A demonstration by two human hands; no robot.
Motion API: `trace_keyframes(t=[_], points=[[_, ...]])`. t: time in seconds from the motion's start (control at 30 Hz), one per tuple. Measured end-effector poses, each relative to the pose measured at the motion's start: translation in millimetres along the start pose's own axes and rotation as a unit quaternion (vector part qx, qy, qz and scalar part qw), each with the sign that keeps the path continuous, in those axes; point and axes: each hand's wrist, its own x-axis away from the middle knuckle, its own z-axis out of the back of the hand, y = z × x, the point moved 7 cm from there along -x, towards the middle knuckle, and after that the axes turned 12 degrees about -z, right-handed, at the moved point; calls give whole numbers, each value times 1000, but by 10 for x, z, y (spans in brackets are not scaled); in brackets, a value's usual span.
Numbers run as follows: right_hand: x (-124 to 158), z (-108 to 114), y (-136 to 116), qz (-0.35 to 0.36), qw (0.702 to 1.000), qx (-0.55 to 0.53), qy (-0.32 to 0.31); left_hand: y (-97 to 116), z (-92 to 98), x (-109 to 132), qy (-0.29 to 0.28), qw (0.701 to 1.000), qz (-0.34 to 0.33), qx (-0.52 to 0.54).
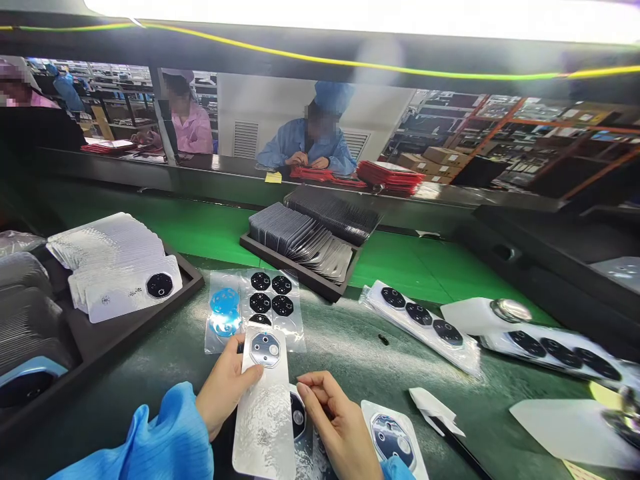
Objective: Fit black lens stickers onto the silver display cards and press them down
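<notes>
My left hand [227, 387] holds a silvery phone back cover [265, 413] upright by its left edge, thumb on its front. At the top of this cover is a camera window with several holes. Just right of it, my right hand [335, 420] has its fingers curled and thumb close to the index finger; whatever they may pinch is too small to make out. Behind the hands lies a clear sheet [295, 320] with round black camera stickers [261, 303] and blue film pieces [225, 312]. Another cover [393, 440] lies partly under my right sleeve.
A tray [195, 275] with fanned white covers [113, 260] stands left. Dark covers [283, 230] fill a tray [325, 290] on the green belt [200, 223]. At right are sticker strips [420, 320], a white-tipped tool [440, 413] and metal-topped bottles [510, 310]. A co-worker [310, 140] sits opposite.
</notes>
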Motion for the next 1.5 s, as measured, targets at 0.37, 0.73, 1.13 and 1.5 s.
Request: trace_keyframes(t=[0.37, 0.73, 1.13, 1.5], points=[[11, 15, -37, -7, 1000, -4, 17, -126, 87, -26, 24, 1000, -10, 6], [12, 5, -27, -3, 1000, -6, 3, -98, 73, -24, 23, 999, -7, 23], [2, -7, -7, -15, 1000, -4, -4, 80, -27, -1, -17, 999, -37, 9], [-6, -8, 6, -16, 1000, 1, -5, 34, -5, -18, -33, 998, -56, 24]])
